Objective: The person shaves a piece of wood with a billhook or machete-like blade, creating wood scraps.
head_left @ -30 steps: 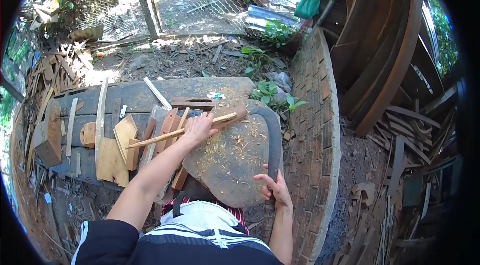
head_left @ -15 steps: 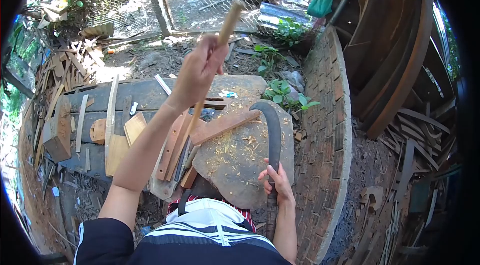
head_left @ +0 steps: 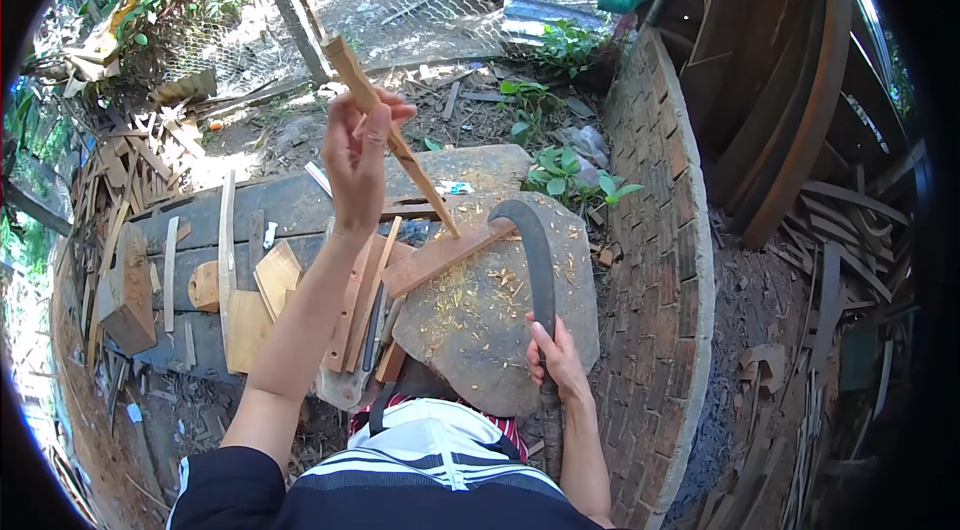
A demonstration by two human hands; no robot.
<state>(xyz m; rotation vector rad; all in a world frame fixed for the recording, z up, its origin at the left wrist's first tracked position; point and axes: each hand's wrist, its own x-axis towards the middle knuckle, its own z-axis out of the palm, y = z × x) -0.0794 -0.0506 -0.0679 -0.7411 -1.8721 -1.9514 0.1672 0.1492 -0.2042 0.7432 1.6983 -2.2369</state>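
Raised over the far side of the work surface, my left hand (head_left: 358, 150) is closed on a slim wooden stick (head_left: 424, 182) between thumb and fingers. The stick slants down to the right, its lower end overlapping a reddish-brown wood block (head_left: 445, 260) in this view. My right hand (head_left: 560, 358) grips a billhook (head_left: 541, 270) low on its length, close to the near right of the slab. Its dark curved blade points away from me, with the hooked tip at the block's right end. Wood shavings (head_left: 505, 280) lie scattered around the block on the stone slab (head_left: 480, 340).
Left of the slab, a dark bench (head_left: 195, 265) carries several wood pieces and a wooden block (head_left: 127, 290). A low brick wall (head_left: 655, 260) stands close on the right. Curved timbers (head_left: 815, 120) lean beyond it, and wood scraps (head_left: 120, 170) are piled at far left.
My left hand has moved left and slightly down. The stick has swung from leaning right to leaning left, its lower end now at the block. My right hand keeps its grip on the billhook.
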